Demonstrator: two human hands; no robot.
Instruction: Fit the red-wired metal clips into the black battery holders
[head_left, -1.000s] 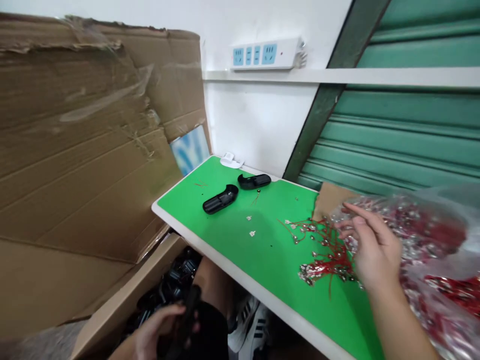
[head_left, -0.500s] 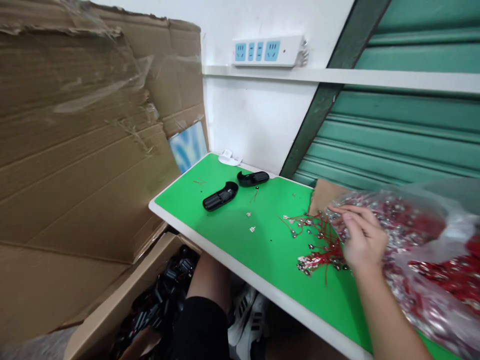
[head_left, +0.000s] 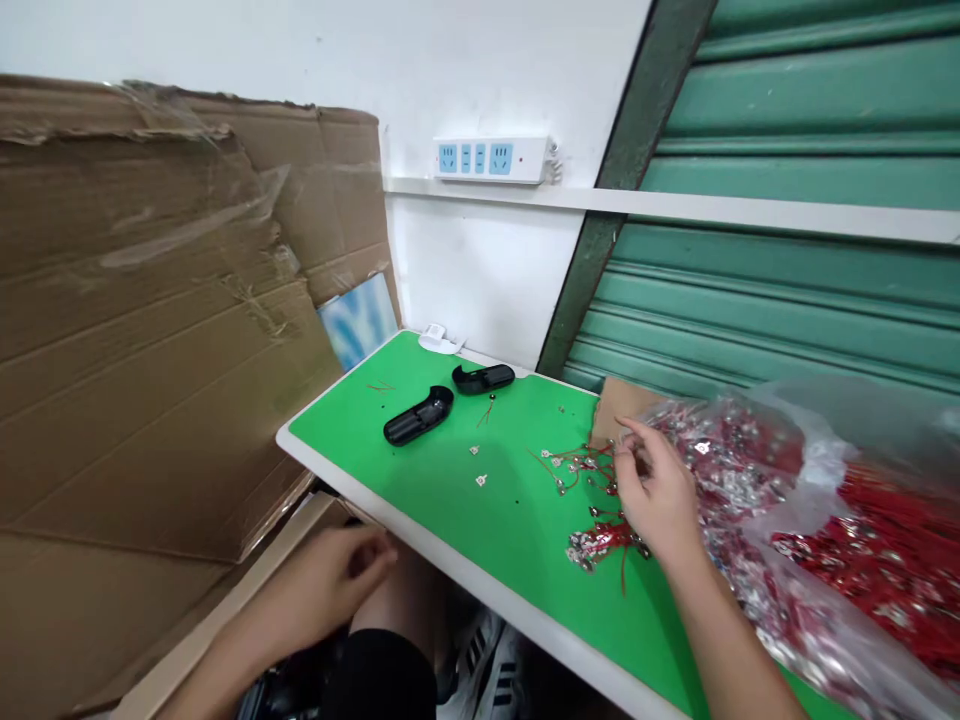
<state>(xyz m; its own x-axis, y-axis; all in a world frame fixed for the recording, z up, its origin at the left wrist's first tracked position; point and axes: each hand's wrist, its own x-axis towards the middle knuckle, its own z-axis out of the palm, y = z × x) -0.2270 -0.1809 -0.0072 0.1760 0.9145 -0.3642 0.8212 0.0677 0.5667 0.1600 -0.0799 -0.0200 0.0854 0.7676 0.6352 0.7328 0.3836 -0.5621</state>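
Note:
My right hand (head_left: 660,495) hovers over a loose pile of red wires with small metal contacts (head_left: 596,541), beside the clear plastic bag (head_left: 817,460) full of similar parts. Its index finger and thumb stand apart, and no held thing shows between them. Low on the left, my left hand (head_left: 349,570) is above my knee near the table's front edge. Its fingers are curled in, and whatever they may hold is hidden. Two black plastic casing halves lie towards the back of the green tabletop: a nearer half (head_left: 418,415) with an open hollow, and a farther half (head_left: 484,379).
Two small metal contact plates, one of them a plate (head_left: 481,481) near the middle, lie on the tabletop (head_left: 442,520). A carton (head_left: 225,620) with black parts stands below left. Large cardboard (head_left: 165,330) walls the left side. A power strip (head_left: 491,159) sits on the wall ledge.
My left hand has come into view from the lower left. My right hand has opened its thumb and index finger apart, staying by the wire pile. The camera view has tilted up and turned right.

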